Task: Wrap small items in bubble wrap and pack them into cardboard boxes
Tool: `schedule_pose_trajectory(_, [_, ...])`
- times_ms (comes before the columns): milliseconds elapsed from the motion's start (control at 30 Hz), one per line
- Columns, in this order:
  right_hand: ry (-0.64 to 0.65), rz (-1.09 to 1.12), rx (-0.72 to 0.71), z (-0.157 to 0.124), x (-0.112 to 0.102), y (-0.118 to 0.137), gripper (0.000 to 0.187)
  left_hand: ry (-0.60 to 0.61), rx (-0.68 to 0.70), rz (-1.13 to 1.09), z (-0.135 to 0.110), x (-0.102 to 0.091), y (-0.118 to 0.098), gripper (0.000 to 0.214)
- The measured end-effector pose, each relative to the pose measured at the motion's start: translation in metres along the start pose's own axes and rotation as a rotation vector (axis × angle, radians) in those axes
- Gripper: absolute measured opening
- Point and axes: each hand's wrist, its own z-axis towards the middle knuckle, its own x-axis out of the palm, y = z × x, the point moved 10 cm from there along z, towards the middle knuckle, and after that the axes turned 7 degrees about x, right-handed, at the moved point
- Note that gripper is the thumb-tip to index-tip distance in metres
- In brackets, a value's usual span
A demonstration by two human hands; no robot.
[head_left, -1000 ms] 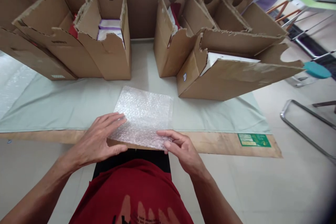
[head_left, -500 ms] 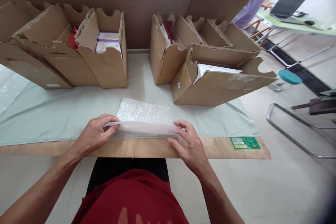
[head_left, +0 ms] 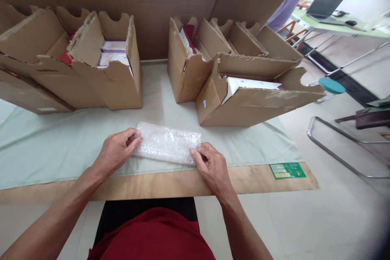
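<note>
A folded piece of clear bubble wrap [head_left: 167, 143] lies on the pale green cloth in front of me, roughly a long flat rectangle. My left hand [head_left: 117, 149] pinches its left end between thumb and fingers. At the right end, my right hand [head_left: 211, 166] grips the near corner, thumb on top. Whether anything is wrapped inside cannot be made out.
Cardboard boxes [head_left: 122, 89] stand at the back left, one holding white packs with purple edges [head_left: 114, 52]. On the right, a cardboard box [head_left: 243, 107] holds white papers. A green card [head_left: 288, 170] lies by the wooden front edge [head_left: 134, 186].
The raised near flap of bubble wrap has been folded over away from me and now lies flat. Both hands still hold the ends, and the camera view has shifted slightly.
</note>
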Motion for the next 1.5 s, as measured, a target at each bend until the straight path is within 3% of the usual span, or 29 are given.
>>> schedule_pose_trajectory(167, [-0.138,-0.193,-0.042,-0.002,0.001,-0.002,0.03,0.088,-0.071,0.267,0.006,0.013,0.009,0.027])
schedule_pose_trajectory(300, [-0.165,-0.205,-0.04,-0.002,-0.002,-0.005,0.015,0.03,-0.079,0.415,0.005,0.008,0.008,0.04])
schedule_pose_trajectory(400, [-0.144,-0.198,-0.036,0.009,-0.007,-0.006,0.038,0.018,-0.103,0.453,0.003,0.003,0.008,0.051])
schedule_pose_trajectory(533, [-0.057,-0.287,0.0,0.036,-0.002,-0.007,0.05,0.153,-0.152,0.41,0.006,0.01,0.013,0.05])
schedule_pose_trajectory(667, [0.089,-0.256,0.011,0.052,0.012,-0.006,0.02,0.223,-0.209,0.33,0.009,0.014,0.018,0.044])
schedule_pose_trajectory(733, [0.092,-0.177,-0.007,0.05,0.011,-0.004,0.004,0.194,-0.213,0.274,0.01,0.012,0.017,0.033])
schedule_pose_trajectory(867, [0.064,0.15,0.009,0.034,-0.001,-0.006,0.009,0.032,-0.124,0.095,0.004,0.002,0.007,0.022])
schedule_pose_trajectory(1000, [0.127,0.496,0.121,0.021,-0.005,-0.011,0.02,-0.028,-0.258,-0.347,-0.02,-0.002,0.012,0.032])
schedule_pose_trajectory(1133, [0.12,0.624,0.128,0.023,-0.009,-0.006,0.023,0.007,-0.383,-0.705,-0.05,0.001,0.014,0.046])
schedule_pose_trajectory(1333, [0.239,0.337,-0.039,0.043,0.005,0.031,0.017,0.072,-0.515,-0.871,-0.113,0.023,0.032,0.045])
schedule_pose_trajectory(1433, [0.265,0.142,-0.139,0.057,0.015,0.059,0.006,0.139,-0.575,-0.945,-0.143,0.047,0.027,0.05])
schedule_pose_trajectory(1500, [0.293,0.057,-0.194,0.066,0.025,0.076,0.01,0.174,-0.631,-1.007,-0.155,0.06,0.019,0.055])
